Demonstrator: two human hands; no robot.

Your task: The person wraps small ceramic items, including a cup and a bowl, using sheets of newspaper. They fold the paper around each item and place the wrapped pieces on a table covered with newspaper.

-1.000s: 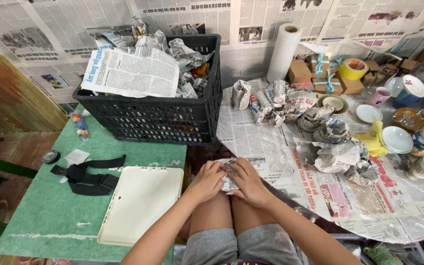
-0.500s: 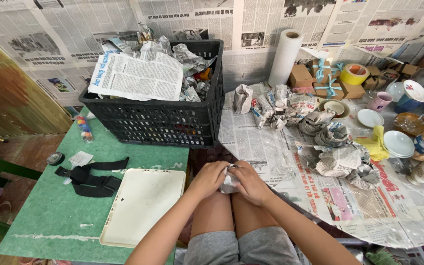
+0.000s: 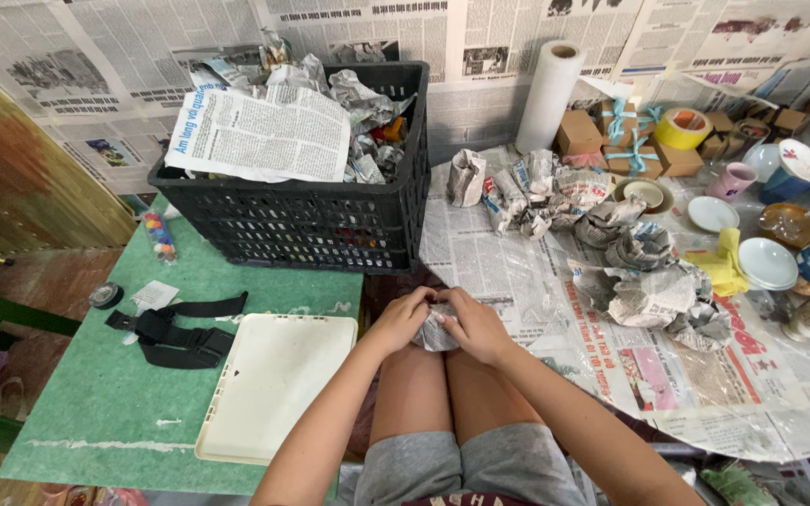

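While the knees serve as a rest, hands: left hand [image 3: 403,319] and right hand [image 3: 475,325] stay closed round a newspaper bundle [image 3: 437,330], as a second ago.
Tray [image 3: 269,386]: white, bare, on the green table [image 3: 96,412].
Crate [image 3: 316,201]: black, heaped with crumpled newspaper [image 3: 264,131].
Far table [image 3: 517,262]: wrapped bundles, bowls, boxes.

Whole back wall [image 3: 124,37] here is papered in newspaper sheets. On my left there's a rusty brown panel [image 3: 21,178] leaning off at an angle, and a reddish wood floor [image 3: 39,281] under it. I'm sat between a low green surface [image 3: 96,394] and a round surface [image 3: 536,272] covered in newspaper under clear plastic. Light's soft and even.
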